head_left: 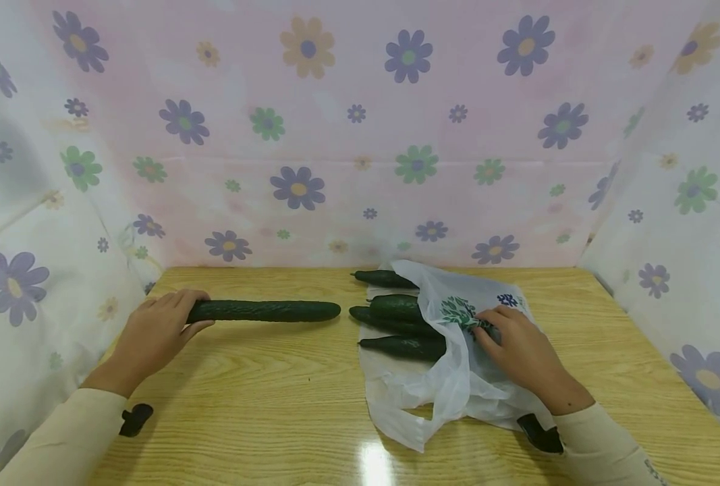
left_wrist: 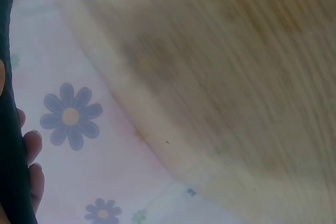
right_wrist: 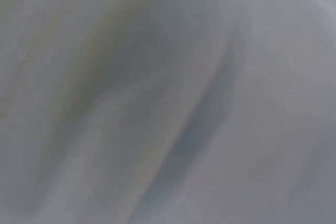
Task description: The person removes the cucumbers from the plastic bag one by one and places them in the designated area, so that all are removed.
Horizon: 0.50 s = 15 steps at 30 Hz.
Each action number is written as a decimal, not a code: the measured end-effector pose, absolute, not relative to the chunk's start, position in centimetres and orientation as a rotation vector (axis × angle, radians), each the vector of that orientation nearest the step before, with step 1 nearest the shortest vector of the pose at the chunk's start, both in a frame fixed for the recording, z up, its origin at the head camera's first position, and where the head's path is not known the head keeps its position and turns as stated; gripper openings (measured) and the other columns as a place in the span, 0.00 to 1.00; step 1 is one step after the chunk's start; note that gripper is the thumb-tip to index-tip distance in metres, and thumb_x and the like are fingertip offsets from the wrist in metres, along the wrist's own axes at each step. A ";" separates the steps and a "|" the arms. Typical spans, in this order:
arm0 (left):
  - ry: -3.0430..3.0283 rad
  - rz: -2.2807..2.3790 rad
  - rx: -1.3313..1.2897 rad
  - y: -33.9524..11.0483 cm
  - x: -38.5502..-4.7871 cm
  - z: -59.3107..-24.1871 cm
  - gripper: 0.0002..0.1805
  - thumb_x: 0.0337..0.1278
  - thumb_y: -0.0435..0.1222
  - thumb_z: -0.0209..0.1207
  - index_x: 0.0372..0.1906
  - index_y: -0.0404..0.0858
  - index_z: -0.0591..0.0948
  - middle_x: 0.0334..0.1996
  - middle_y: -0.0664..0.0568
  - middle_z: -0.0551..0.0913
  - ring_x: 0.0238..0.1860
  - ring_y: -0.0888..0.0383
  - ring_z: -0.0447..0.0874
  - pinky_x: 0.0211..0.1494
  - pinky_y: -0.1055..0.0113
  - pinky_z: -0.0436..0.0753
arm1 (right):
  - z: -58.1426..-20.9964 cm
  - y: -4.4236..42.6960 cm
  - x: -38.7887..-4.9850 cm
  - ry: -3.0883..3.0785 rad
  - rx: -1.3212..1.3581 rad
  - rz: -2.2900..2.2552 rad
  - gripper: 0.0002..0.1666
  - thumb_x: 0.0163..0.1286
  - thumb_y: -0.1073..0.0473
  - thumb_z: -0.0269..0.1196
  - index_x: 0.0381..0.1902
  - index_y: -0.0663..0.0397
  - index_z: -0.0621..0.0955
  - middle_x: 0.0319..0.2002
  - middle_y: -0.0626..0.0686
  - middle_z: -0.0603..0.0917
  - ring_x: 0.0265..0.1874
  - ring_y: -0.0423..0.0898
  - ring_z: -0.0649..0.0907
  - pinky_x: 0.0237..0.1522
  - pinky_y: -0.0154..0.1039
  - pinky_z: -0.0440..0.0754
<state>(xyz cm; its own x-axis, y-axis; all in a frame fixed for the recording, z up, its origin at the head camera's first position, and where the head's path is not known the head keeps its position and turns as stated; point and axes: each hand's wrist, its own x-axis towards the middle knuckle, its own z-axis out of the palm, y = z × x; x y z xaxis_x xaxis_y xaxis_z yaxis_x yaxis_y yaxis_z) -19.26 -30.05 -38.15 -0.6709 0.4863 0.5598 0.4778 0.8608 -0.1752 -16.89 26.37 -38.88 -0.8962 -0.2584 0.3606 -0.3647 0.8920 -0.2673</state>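
my left hand (head_left: 164,332) grips one end of a long cucumber (head_left: 268,310), left of frame centre; i can't tell whether it touches the table (head_left: 262,405). my right hand (head_left: 520,344) pinches the plastic bag (head_left: 457,283), right of centre. i judge the step as minding cucumber and bag together; the next move likely calls for lifting the film gently. the held cucumber is slim and bumpy, the bag thin and crinkled, four cucumbers (head_left: 396,307) poking from its mouth.

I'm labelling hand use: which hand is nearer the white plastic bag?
Right. The right hand grips the white plastic bag; the left hand is away to its left, holding a cucumber.
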 end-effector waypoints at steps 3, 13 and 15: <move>-2.447 -0.007 -0.704 -30.5 -19.3 -38.5 0.36 0.70 0.64 0.38 0.54 0.38 0.77 0.39 0.45 0.87 0.37 0.45 0.87 0.40 0.44 0.82 | -38.9 26.4 -16.9 -2.740 0.464 0.478 0.11 0.69 0.60 0.65 0.47 0.59 0.86 0.44 0.57 0.86 0.45 0.58 0.84 0.46 0.58 0.83; -2.526 -0.001 -0.694 -31.5 -20.0 -39.0 0.29 0.50 0.43 0.73 0.56 0.39 0.76 0.39 0.45 0.88 0.37 0.47 0.87 0.41 0.43 0.80 | -38.8 26.4 -16.9 -2.735 0.459 0.483 0.11 0.69 0.61 0.65 0.47 0.59 0.86 0.43 0.57 0.86 0.45 0.58 0.84 0.47 0.58 0.83; -2.543 0.003 -0.686 -31.4 -20.2 -39.0 0.29 0.50 0.42 0.73 0.56 0.39 0.76 0.40 0.45 0.88 0.38 0.47 0.87 0.43 0.42 0.79 | -38.8 26.5 -16.9 -2.737 0.457 0.484 0.11 0.70 0.60 0.65 0.47 0.59 0.86 0.43 0.57 0.86 0.45 0.57 0.84 0.47 0.58 0.83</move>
<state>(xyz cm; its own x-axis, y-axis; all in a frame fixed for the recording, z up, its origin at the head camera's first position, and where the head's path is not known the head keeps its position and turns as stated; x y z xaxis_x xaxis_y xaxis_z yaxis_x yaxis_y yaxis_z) -20.23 -31.43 -39.04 -0.7469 0.4720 0.4684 0.4710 0.8727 -0.1285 -16.91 26.46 -38.83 -0.8965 -0.2519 0.3644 -0.3617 0.8913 -0.2736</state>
